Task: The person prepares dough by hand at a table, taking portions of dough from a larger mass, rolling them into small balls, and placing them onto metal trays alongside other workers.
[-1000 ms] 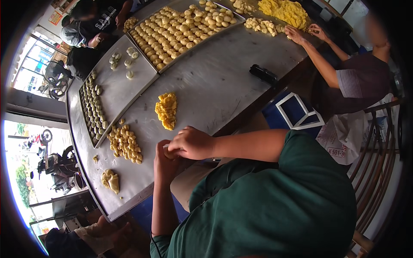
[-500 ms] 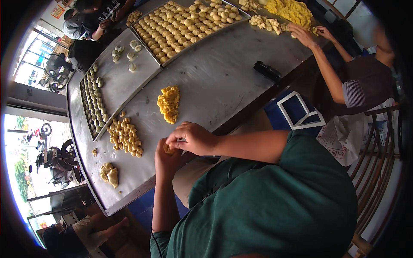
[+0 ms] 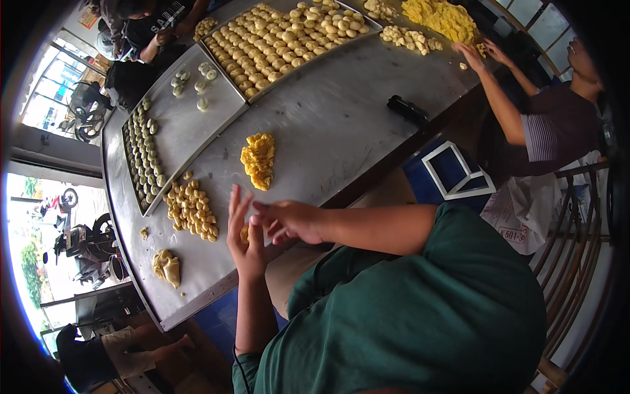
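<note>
Uncurled since earlier, the left hand (image 3: 251, 255) holds a yellow dough piece (image 3: 244, 234) at its palm; the right hand (image 3: 294, 220), loosely spread, hovers just beside. Beyond this grip lies a crumbly yellow mound (image 3: 258, 161); leftward, dough balls (image 3: 191, 209).

- Strong daylight entered through the open shopfront (image 3: 33, 226) far left of the left hand (image 3: 248, 256), leaving white glare around the parked motorcycles (image 3: 82, 248).
- Beyond both hands, the metal tabletop (image 3: 328, 125) gave off a soft grey sheen.
- Deep shadow lay under its near edge, rightward of the right hand (image 3: 298, 220), whose fingers looked slightly blurred.
- Far right of the hands, fisheye distortion curved the slatted bench (image 3: 577, 256).
- Black corners enclosed the round view; violet fringing traced its left rim.
</note>
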A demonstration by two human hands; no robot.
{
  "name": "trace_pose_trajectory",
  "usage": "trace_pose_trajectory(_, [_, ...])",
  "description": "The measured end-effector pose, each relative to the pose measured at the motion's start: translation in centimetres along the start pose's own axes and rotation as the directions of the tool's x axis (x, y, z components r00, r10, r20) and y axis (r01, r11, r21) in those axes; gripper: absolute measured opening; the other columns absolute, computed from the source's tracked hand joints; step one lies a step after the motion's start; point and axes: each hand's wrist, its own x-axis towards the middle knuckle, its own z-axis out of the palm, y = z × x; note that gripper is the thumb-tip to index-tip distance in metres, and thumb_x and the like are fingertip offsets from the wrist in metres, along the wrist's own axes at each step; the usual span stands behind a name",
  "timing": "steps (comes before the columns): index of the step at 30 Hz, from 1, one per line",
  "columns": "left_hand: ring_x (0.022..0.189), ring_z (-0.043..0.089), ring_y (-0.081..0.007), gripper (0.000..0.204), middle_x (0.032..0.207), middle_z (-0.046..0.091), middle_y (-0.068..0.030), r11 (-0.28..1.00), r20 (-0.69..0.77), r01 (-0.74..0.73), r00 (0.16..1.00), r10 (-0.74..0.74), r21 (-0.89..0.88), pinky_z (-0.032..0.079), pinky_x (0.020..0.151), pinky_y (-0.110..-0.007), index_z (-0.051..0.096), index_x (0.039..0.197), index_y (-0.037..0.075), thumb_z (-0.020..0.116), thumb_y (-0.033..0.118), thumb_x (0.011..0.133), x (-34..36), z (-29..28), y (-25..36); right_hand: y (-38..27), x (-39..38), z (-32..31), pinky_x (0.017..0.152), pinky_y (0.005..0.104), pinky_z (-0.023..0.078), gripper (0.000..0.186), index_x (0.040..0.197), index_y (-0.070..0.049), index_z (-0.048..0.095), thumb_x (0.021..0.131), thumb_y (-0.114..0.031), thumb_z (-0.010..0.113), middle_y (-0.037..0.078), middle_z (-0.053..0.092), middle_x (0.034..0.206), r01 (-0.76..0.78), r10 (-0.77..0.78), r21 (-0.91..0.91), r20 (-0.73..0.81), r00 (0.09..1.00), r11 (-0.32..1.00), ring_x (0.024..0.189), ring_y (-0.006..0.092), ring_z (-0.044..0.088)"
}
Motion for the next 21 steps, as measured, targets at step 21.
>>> trace_pose_trajectory(21, [0.131, 0.059, -0.0351, 0.080, 0.168, 0.027, -0.0272, 0.607, 0.032, 0.245, 0.940, -0.341, -0.756, 0.052, 0.104, -0.044, 0.000, 0.169, 0.023, 0.036, 0.061, 0.109, 0.2, 0.7, -1.4, 1.2, 0.3, 0.0, 0.080, 0.0301, 0.054, 0.026, 0.115, -0.007, 0.072, 0.092, -0.015, 0.082, 0.005, 0.065, 0.096, 0.602, -0.810, -0.755, 0.170, 0.562, 0.259, 0.088, 0.0139, 0.065])
